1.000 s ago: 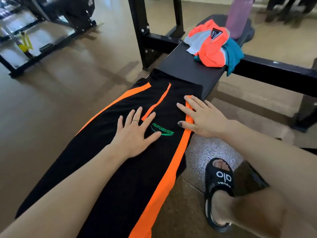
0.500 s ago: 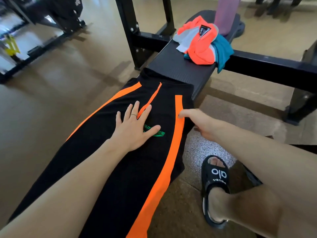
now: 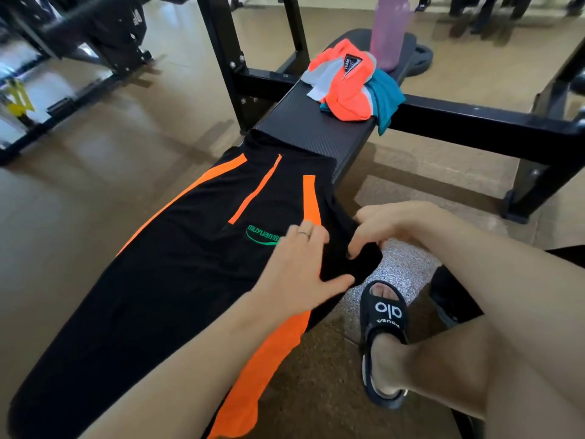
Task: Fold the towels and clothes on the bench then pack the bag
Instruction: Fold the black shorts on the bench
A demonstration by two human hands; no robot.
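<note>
One black-and-orange shirt (image 3: 177, 280) lies flat on the near bench (image 3: 316, 128) — left hand (image 3: 297, 264) spread on it, right hand (image 3: 380, 226) pinching its right sleeve. Far end: one crumpled clothes pile (image 3: 348, 87), one purple bottle (image 3: 391, 30). Tan gym floor (image 3: 110, 160) around.

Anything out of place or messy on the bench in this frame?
Mostly the pile of clothes at the far end of the bench: crumpled, unfolded, its teal piece hanging over the bench edge beside the purple bottle. The black and orange shirt lies flat.
</note>
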